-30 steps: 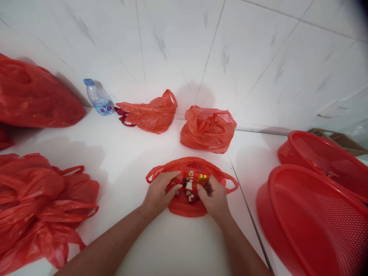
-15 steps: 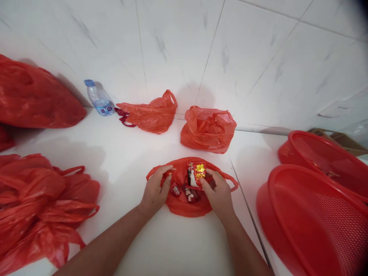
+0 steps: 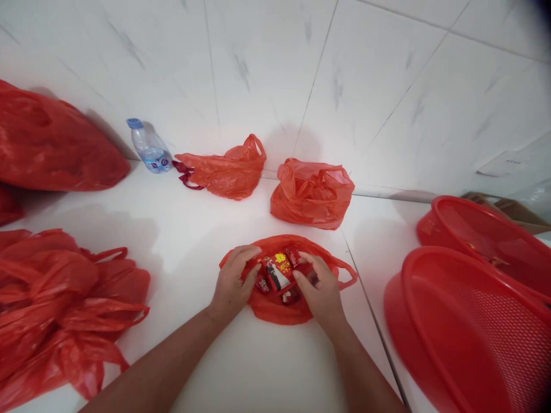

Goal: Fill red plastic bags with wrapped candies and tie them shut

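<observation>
A small red plastic bag lies open on the white surface in front of me. Inside it sit a red packet with gold print and a few small wrapped items. My left hand grips the bag's left rim with curled fingers. My right hand rests at the bag's right side, fingers bent over the opening next to the packet; whether it pinches anything is hidden.
Two filled red bags lie behind, next to a water bottle at the wall. A heap of red bags is at left, a big one above it. Two red mesh baskets stand at right.
The red packet my right hand held upright over the bag now lies down inside it. My left hand stays on the rim.
</observation>
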`<state>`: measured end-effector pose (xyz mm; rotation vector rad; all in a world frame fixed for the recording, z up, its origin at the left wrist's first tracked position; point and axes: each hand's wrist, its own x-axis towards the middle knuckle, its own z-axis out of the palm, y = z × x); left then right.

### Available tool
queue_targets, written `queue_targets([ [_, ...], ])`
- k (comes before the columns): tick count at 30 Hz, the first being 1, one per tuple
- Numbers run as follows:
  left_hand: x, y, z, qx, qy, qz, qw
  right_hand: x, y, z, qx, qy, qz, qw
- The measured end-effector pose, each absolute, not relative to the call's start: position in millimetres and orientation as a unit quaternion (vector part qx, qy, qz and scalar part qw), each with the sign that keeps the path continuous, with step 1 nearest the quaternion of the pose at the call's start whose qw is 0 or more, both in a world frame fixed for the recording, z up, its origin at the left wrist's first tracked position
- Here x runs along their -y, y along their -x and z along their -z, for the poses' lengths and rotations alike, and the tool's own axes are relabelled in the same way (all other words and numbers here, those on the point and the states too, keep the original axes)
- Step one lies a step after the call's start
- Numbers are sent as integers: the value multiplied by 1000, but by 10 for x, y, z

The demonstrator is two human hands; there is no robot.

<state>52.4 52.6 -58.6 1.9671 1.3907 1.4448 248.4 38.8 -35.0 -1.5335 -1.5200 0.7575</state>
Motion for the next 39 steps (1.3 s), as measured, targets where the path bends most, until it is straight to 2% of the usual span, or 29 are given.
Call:
queue_targets([
  [3, -523, -542, 603, -510, -673, -499, 196, -382, -2484, 353, 612, 591, -312, 422],
  [8, -483, -572, 639, -500, -671, -484, 257, -327, -2405, 351, 615, 538, -394, 420],
  [15, -404, -612, 621, -466, -707, -456, 273, -279, -2333, 337, 645, 539, -372, 394],
  [30, -435, -590, 619, -468, -739, -424, 233, -280, -2344, 371, 595, 534, -438, 412],
  [34, -510, -549, 602, -434, -769, -429, 191, -274, -2349, 378, 573, 533, -459, 421],
  [39, -527, -564, 568, -400, -780, -442, 190, -286, -2355, 343, 594, 535, -443, 406],
])
